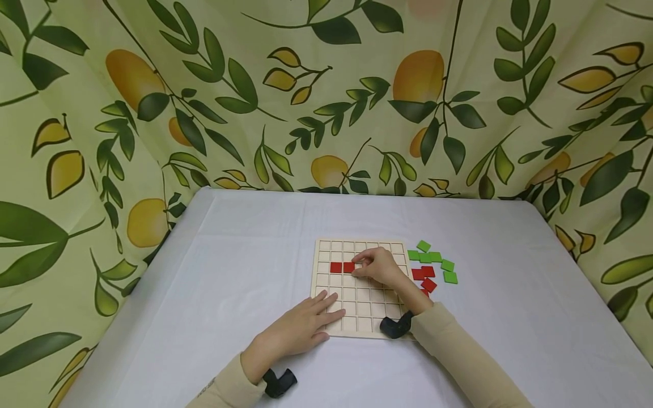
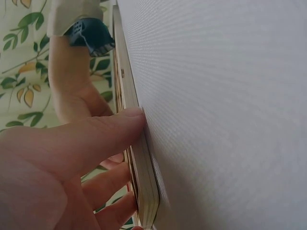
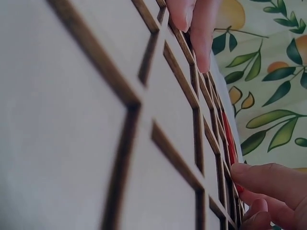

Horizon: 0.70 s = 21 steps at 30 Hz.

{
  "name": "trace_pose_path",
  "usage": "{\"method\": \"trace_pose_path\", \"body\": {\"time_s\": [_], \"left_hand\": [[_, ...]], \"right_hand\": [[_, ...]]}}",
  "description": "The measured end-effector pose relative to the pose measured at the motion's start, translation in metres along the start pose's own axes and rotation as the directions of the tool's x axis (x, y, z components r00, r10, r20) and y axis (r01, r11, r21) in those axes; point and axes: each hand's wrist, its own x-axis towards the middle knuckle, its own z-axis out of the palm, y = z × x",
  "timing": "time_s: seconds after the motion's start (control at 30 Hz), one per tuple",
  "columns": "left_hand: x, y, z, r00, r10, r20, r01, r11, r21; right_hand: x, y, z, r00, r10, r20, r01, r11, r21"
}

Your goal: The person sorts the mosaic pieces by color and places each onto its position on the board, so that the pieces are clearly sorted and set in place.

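A wooden grid board (image 1: 364, 333) lies on the table, with two red square tiles (image 1: 335, 267) side by side in its upper left part. My right hand (image 1: 378, 265) reaches over the board, thumb and index finger pinching the right-hand red tile (image 1: 348, 267) at its right edge. In the right wrist view, fingertips meet a red tile (image 3: 229, 139) beyond the grid lines. My left hand (image 1: 301, 323) rests with spread fingers on the board's lower left corner. In the left wrist view, its thumb (image 2: 120, 125) lies against the board's side edge (image 2: 144, 177).
Several loose green tiles (image 1: 435, 257) lie just right of the board. Several red tiles (image 1: 428, 284) lie below them, partly behind the right forearm. A black wrist device (image 1: 395, 327) overlaps the board's lower right. A patterned curtain (image 1: 326, 113) hangs behind the white-covered table (image 1: 245, 249).
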Motion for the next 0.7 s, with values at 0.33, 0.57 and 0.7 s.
{"method": "trace_pose_path", "body": {"time_s": [0.33,0.57,0.7], "left_hand": [[0.0,0.0,0.0,1.0,-0.001,0.0,0.001,1.0,0.0],[0.0,0.0,0.001,1.0,-0.001,0.0,0.001,1.0,-0.003],[0.0,0.0,0.001,1.0,0.001,-0.006,-0.001,1.0,-0.001]], "right_hand": [[-0.002,0.003,-0.003,1.0,-0.006,0.008,0.006,0.999,0.053],[-0.007,0.004,-0.006,1.0,-0.018,0.005,0.018,0.997,0.074],[-0.011,0.005,-0.008,1.0,-0.006,0.002,0.006,0.997,0.081]]}}
